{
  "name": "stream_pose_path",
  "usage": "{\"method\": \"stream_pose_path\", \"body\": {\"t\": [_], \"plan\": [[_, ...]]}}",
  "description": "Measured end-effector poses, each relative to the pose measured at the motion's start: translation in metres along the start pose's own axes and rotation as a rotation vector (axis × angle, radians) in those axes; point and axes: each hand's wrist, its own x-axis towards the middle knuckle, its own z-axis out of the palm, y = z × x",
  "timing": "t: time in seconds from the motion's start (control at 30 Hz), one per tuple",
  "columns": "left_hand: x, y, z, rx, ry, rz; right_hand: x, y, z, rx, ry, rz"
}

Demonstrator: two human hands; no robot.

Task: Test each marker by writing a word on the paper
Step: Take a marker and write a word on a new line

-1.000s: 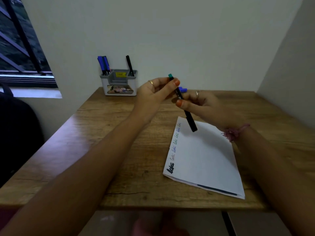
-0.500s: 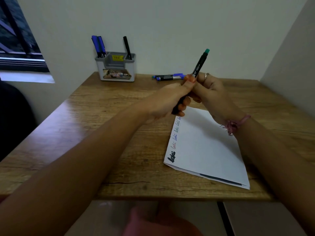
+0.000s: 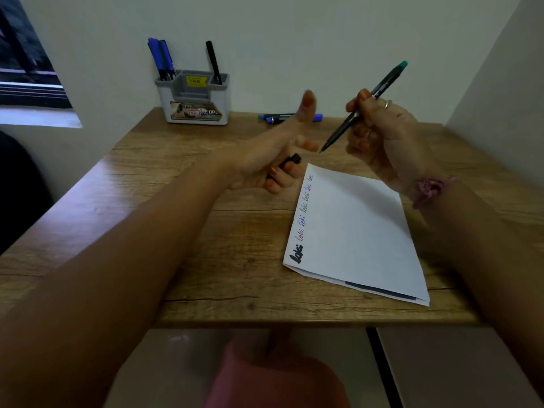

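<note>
On the wooden tabletop [image 3: 223, 254] the paper [image 3: 356, 231] lies at four o'clock, words down its left edge. The left hand [image 3: 273, 160] curls around the black cap [image 3: 290, 160]; the right hand [image 3: 379, 134] pinches the uncapped green marker [image 3: 365, 104] above the sheet, so a loose grip could smear ink. At twelve o'clock, against the pale wall [image 3: 294, 39], sit spare markers [image 3: 290, 117] and a grey holder [image 3: 192, 98].

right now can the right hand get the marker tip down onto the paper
Probably yes: the right hand holds the uncapped marker tip-down just above the paper, with nothing between; the left hand holds the cap beside it.
</note>
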Motion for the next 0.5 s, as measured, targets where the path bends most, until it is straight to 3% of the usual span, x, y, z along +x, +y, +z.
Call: {"method": "stream_pose_path", "body": {"t": [0.07,0.23,0.33,0.5], "plan": [[-0.005,-0.005,-0.018,0.12,-0.014,-0.063,0.001,-0.003,-0.006,0.012,0.009,0.026],[-0.011,-0.001,-0.02,0.752,-0.16,-0.153,-0.007,-0.003,-0.007,0.053,-0.056,0.074],[-0.01,0.001,-0.011,0.902,-0.176,-0.18,-0.021,-0.002,0.0,0.066,-0.143,0.132],[-0.005,-0.005,-0.007,1.055,-0.202,-0.194,-0.065,0.002,0.005,-0.123,-0.463,0.292]]}}
